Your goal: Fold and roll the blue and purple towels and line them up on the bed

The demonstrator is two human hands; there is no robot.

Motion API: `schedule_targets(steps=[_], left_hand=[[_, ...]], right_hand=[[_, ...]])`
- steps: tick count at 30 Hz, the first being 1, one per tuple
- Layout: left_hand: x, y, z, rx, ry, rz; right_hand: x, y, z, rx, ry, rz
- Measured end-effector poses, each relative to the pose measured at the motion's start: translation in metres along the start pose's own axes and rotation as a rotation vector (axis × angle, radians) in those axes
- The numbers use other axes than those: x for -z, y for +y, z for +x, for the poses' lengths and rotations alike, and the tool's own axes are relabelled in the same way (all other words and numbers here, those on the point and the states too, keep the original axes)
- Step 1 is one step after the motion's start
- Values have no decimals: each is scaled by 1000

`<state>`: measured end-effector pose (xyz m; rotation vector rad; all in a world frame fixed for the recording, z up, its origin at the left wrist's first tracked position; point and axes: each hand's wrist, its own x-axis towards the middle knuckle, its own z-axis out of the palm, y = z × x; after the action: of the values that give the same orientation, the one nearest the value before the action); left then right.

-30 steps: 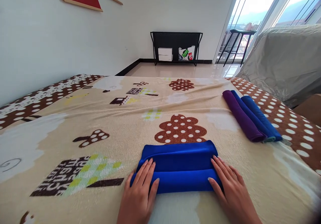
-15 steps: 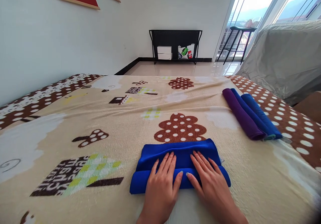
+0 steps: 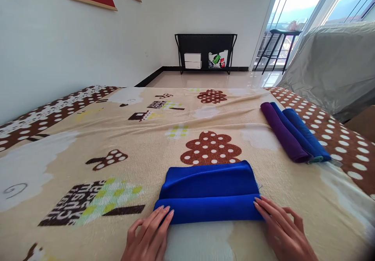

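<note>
A blue towel (image 3: 208, 181) lies partly rolled on the blanket just in front of me, its near edge a thick roll and its far part flat with a slanting crease. At the roll's left end my left hand (image 3: 149, 231) curls its fingers over the cloth, thumb hidden. My right hand (image 3: 285, 228) holds the right end with its fingertips, and its thumb is also out of sight. A small pale tag shows by the towel's right edge. Farther right lie a purple rolled towel (image 3: 284, 132) and two blue rolled towels (image 3: 307, 134), side by side.
A cream patterned blanket (image 3: 152, 148) covers the bed, with brown dotted borders at both sides. Beyond it a black rack (image 3: 206, 52) stands against the wall. A grey-covered bulky item (image 3: 340, 62) is on the right, near a dark stool (image 3: 279, 44).
Both hands have moved apart and nearer me, from flat on the towel's middle to the two ends of its roll. The crease in the flat part has changed shape.
</note>
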<state>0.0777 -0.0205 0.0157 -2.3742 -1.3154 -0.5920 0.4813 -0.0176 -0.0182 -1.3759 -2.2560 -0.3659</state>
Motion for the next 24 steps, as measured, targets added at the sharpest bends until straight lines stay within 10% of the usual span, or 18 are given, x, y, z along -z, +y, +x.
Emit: schedule_targets(steps=[9,24], left_hand=[[-13,-1,29,135,-10,-84],[18,-12,21,-55,-76,-206]], right_hand=[[-6,-1,36,-2,24,17],[27,-5,31,-12,-76,273]])
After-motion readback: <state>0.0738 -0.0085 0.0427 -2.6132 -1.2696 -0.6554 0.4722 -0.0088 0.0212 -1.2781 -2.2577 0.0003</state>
